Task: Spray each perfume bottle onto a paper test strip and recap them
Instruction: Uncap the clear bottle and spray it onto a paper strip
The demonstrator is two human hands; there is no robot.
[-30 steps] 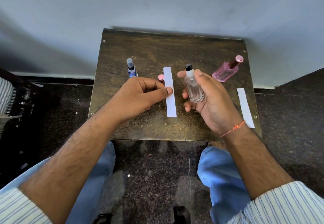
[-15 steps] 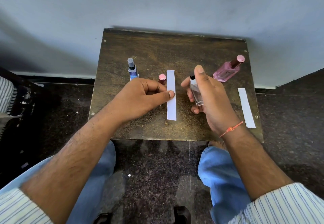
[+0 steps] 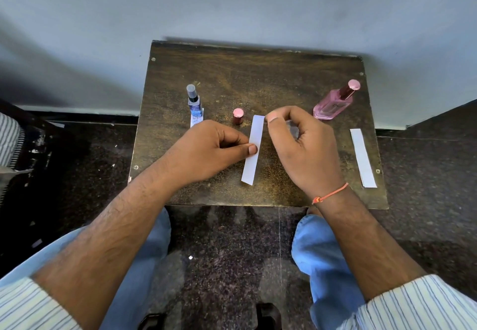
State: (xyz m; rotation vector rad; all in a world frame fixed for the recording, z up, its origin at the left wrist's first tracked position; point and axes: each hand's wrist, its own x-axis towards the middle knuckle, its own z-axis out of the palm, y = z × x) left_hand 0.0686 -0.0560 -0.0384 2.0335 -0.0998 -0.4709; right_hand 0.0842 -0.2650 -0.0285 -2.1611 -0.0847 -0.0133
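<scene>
The right hand [image 3: 304, 146] grasps the clear bottle [image 3: 293, 130], aimed at the strip [image 3: 254, 148] pinched by the left hand [image 3: 209, 148]; recapping and the pink bottle [image 3: 333, 105] look undone.

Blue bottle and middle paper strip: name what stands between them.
In the head view, a small pink cap stands between the blue bottle and the paper strip.

A worn dark wooden table [image 3: 232, 76] stands against a pale wall [image 3: 232, 1] at twelve o'clock; speckled dark stone floor [image 3: 227, 252] spreads toward six o'clock.
</scene>
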